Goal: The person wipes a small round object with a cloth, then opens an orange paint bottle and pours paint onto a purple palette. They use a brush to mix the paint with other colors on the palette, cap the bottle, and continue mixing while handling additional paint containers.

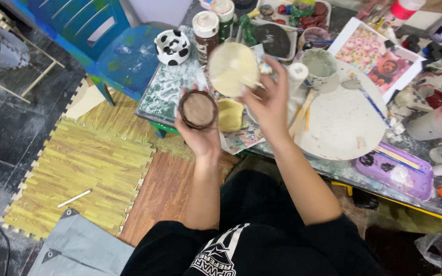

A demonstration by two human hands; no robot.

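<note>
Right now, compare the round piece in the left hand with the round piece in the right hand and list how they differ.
The brown disc in the left hand is dark brown with a darker rim; the cream disc in the right hand is pale cream. The brown disc looks smaller than the cream disc. The brown disc sits lower and nearer the body; the cream disc is lifted higher over the table. Both are round, show their flat faces to the camera, and are held off the table.

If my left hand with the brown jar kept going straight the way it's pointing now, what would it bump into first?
Likely the brown-capped jar standing near the table edge, straight ahead of the left hand. Depth is unclear, so the hand might pass above the table's edge first.
</note>
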